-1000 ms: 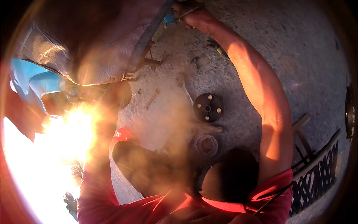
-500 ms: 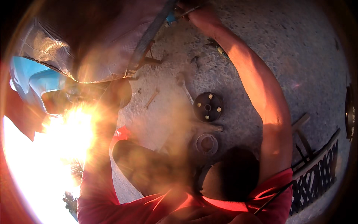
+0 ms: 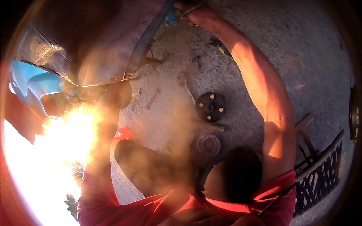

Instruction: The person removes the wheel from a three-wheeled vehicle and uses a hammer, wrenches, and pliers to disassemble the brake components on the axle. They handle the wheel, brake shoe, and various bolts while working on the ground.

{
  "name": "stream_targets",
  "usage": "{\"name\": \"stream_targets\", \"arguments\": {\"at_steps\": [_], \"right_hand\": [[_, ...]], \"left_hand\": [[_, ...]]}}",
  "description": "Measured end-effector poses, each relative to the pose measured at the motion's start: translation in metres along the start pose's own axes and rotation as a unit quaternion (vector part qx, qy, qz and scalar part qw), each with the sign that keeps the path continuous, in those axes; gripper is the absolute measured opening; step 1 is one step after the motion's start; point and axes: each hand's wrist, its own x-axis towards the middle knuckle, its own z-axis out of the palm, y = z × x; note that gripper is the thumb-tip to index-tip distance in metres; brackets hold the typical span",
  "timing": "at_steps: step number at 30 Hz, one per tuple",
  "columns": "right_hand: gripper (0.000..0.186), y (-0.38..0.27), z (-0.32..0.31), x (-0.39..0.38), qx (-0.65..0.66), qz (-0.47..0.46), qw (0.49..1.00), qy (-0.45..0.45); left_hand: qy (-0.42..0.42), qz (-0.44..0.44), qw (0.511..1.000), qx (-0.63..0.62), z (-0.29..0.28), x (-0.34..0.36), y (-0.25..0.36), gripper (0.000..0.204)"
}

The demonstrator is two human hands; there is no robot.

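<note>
My right arm (image 3: 264,90) reaches up to the top edge, where my right hand (image 3: 198,16) closes around a thin metal rod (image 3: 191,10); its far end is out of sight. Just left of that hand is a small blue part (image 3: 171,17), below the edge of a large quilted dark cover (image 3: 94,49). My left arm (image 3: 98,162) stretches up into strong sun glare toward the cover's lower edge. The left hand's fingers are hidden there, so its grip cannot be made out.
A round black hub (image 3: 210,108) with several bolts lies on the concrete, near a pale ring (image 3: 209,145), a long-handled tool (image 3: 187,88) and a wrench (image 3: 152,98). A yellowish-handled tool (image 3: 226,52) lies beside my right forearm. A slatted chair (image 3: 318,177) stands right; blue bodywork (image 3: 43,84) left.
My right hand has shifted slightly down and left with the rod. The cover and blue part appear a little farther left. The items on the ground have stayed put.
</note>
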Motion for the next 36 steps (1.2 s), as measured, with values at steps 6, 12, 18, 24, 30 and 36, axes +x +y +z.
{"name": "stream_targets", "arguments": {"at_steps": [6,12,18,24,30,36], "right_hand": [[0.059,0.022,0.007,0.007,-0.107,-0.04,0.993,0.028],[0.034,0.047,0.006,0.017,-0.373,-0.246,0.884,0.138],[0.027,0.022,0.005,-0.004,-0.369,-0.2,0.887,0.19],[0.035,0.01,-0.004,0.001,0.057,0.019,0.987,0.15],[0.04,0.05,-0.027,-0.048,0.476,0.102,0.871,0.06],[0.021,-0.007,-0.042,-0.079,0.455,0.053,0.887,0.049]], "left_hand": [[0.007,-0.015,1.0,0.004,0.009,0.003,-0.002,0.056],[0.008,0.016,0.999,-0.038,0.013,0.007,0.006,0.056],[0.015,0.007,0.999,-0.034,0.019,0.01,0.003,0.055],[0.021,-0.011,1.0,0.001,-0.005,-0.004,-0.01,0.055],[0.009,0.031,0.997,-0.072,0.014,0.01,0.008,0.057],[0.033,0.022,0.998,-0.041,0.018,0.012,-0.001,0.059]]}}
